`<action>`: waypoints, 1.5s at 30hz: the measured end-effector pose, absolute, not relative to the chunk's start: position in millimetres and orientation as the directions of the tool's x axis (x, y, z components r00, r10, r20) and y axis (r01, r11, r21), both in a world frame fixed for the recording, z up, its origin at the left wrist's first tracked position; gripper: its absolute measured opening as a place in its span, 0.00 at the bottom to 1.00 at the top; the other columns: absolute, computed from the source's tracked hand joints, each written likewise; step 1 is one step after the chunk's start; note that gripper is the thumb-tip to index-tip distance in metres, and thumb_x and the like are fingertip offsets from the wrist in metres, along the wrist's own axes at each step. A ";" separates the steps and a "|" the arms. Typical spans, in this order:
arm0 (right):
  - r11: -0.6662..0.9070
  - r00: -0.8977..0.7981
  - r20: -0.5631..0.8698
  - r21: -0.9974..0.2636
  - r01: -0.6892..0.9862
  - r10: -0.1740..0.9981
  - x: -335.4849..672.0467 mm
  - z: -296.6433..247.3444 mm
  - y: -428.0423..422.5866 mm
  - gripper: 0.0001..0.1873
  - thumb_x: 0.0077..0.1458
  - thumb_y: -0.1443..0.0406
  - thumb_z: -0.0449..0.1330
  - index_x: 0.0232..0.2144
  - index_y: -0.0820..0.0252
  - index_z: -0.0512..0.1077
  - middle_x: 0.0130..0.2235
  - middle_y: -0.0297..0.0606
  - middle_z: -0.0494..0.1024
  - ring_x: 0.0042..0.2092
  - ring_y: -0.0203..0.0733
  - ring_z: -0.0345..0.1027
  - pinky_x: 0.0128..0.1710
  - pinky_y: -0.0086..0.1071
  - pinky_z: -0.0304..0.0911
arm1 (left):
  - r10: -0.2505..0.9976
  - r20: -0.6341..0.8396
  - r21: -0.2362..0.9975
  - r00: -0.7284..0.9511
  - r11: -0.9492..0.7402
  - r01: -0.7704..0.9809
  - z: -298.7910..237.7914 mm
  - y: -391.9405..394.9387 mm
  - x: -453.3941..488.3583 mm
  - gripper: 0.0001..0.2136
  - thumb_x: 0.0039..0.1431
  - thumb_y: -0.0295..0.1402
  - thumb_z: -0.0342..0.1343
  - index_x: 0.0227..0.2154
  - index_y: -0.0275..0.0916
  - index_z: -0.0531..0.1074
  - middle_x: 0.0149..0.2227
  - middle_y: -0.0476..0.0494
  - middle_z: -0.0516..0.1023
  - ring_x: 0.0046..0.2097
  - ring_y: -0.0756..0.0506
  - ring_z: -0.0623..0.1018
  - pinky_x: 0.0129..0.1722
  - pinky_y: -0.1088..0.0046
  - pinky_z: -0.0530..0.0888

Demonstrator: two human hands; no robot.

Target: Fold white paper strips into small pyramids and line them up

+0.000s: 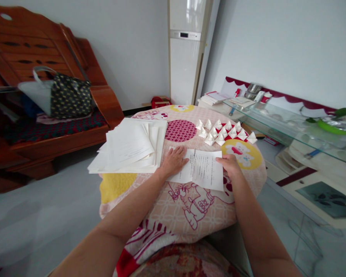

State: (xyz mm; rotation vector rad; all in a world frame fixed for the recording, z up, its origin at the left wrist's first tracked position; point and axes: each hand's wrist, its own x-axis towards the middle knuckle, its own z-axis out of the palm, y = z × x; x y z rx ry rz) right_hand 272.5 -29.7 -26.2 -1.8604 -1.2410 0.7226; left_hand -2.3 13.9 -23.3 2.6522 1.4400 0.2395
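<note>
A printed sheet of paper with a crease down it lies on the cloth-covered round table in front of me. My left hand rests flat on its left part, fingers stretched out. At the sheet's right edge, my right hand pinches the paper between thumb and fingers. Left of my left hand is a loose stack of white paper, its top sheets askew. Beyond my right hand stand several small folded white paper pieces in rough rows.
The patterned tablecloth hangs over the table's edge. A glass-topped stand with cups and papers is at the right. On the left is a wooden bench holding a dark patterned bag. A tall white cabinet unit stands behind.
</note>
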 end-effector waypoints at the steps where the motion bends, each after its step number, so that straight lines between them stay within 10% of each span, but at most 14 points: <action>1: -0.248 0.393 -0.047 -0.843 0.477 0.918 272.7 -26.2 -29.4 0.12 0.45 0.59 0.62 0.24 0.64 0.76 0.19 0.33 0.70 0.22 0.39 0.66 0.20 0.29 0.55 | 0.840 0.084 0.171 0.536 -0.542 0.823 -23.3 13.9 -2.2 0.27 0.74 0.41 0.41 0.71 0.35 0.56 0.73 0.34 0.56 0.74 0.37 0.56 0.73 0.49 0.53; 11: -0.343 0.361 -0.253 -0.916 0.209 0.897 259.1 -9.9 -61.4 0.15 0.41 0.57 0.69 0.26 0.64 0.78 0.25 0.42 0.80 0.24 0.44 0.72 0.20 0.30 0.63 | 0.843 0.084 0.161 0.532 -0.538 0.827 -22.5 13.7 -1.7 0.27 0.74 0.41 0.41 0.71 0.35 0.56 0.73 0.35 0.56 0.74 0.37 0.56 0.73 0.49 0.53; 30: -0.295 0.397 -0.147 -0.892 0.343 0.906 255.7 -9.0 -85.5 0.11 0.42 0.60 0.64 0.22 0.63 0.77 0.19 0.35 0.74 0.21 0.37 0.63 0.20 0.29 0.53 | 0.839 0.089 0.163 0.536 -0.543 0.823 -23.4 14.6 -1.7 0.27 0.74 0.41 0.42 0.70 0.35 0.57 0.73 0.35 0.57 0.74 0.37 0.57 0.72 0.49 0.54; 45: -0.285 0.205 -0.262 -0.954 0.091 0.943 251.7 -8.9 -116.2 0.28 0.35 0.63 0.71 0.43 0.63 0.81 0.37 0.45 0.86 0.33 0.51 0.80 0.28 0.35 0.71 | 0.841 0.078 0.156 0.535 -0.540 0.827 -23.1 14.6 -1.3 0.28 0.74 0.42 0.41 0.71 0.35 0.56 0.73 0.35 0.57 0.74 0.37 0.57 0.72 0.49 0.54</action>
